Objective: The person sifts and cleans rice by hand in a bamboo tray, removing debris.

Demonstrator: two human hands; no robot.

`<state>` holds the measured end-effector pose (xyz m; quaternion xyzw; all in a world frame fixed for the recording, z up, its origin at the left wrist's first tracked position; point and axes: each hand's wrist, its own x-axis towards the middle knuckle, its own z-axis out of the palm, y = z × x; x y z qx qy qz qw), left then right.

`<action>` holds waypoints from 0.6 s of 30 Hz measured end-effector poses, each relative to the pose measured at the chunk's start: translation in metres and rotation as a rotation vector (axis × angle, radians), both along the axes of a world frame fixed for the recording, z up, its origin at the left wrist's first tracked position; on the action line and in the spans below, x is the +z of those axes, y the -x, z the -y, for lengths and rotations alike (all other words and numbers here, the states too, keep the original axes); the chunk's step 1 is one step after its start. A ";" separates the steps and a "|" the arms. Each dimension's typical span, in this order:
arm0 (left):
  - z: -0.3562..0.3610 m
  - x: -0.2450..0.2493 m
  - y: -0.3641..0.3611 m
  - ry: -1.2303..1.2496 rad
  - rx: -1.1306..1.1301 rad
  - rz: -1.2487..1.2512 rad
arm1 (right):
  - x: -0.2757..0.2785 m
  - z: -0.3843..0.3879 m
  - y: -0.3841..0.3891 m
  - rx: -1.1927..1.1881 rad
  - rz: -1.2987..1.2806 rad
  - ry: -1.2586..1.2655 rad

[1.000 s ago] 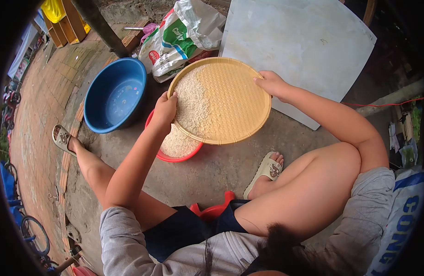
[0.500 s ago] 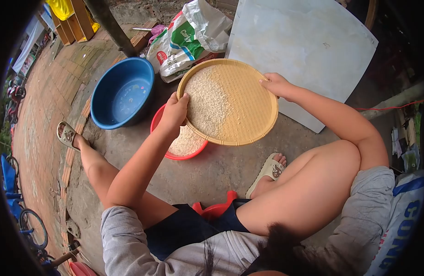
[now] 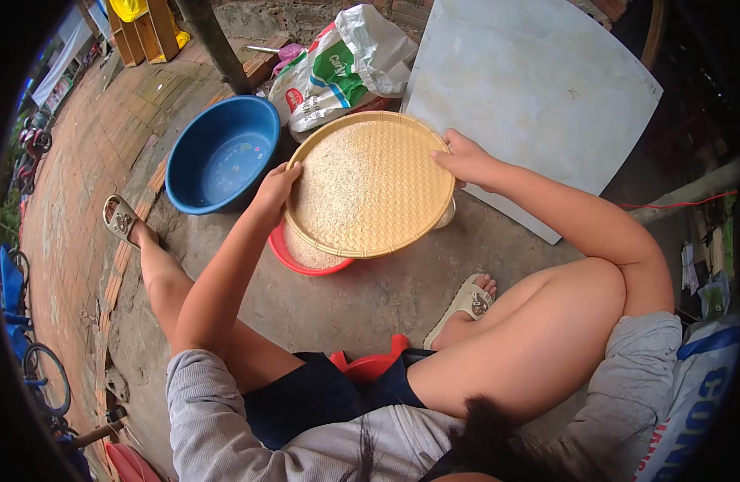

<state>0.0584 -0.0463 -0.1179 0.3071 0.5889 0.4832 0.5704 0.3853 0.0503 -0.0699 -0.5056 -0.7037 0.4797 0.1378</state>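
Note:
A round woven tray [image 3: 402, 189] is held up between my hands. Pale grains [image 3: 330, 193] lie spread over its left half and toward its middle. My left hand [image 3: 277, 191] is closed on the tray's left rim, thumb on top. On the upper right rim, my right hand [image 3: 460, 159] grips the same tray. A red basin [image 3: 283, 255] with more pale grains [image 3: 309, 251] sits on the ground below, partly hidden by the tray. Under the tray's right edge a small pale object [image 3: 447, 214] shows; I cannot make out what it is.
A blue basin [image 3: 224, 157] stands at the left, beside a post [image 3: 213, 44]. Behind the tray lies a printed white sack [image 3: 346, 68]. A large pale board [image 3: 534, 96] is at the right. A red stool [image 3: 370, 363] shows between my legs.
Both hands and the tray have shifted left. The grains have spread farther toward the tray's middle. A small pale object now shows below the tray's right edge.

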 end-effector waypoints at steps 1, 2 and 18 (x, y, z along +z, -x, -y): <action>0.002 0.002 0.003 0.028 0.008 -0.010 | 0.002 0.001 0.004 0.006 -0.002 0.000; 0.004 0.002 0.000 0.011 0.051 0.017 | 0.007 0.000 0.007 -0.027 0.004 -0.019; 0.042 -0.046 0.044 -0.083 0.244 -0.309 | 0.001 -0.025 0.098 0.299 0.422 0.016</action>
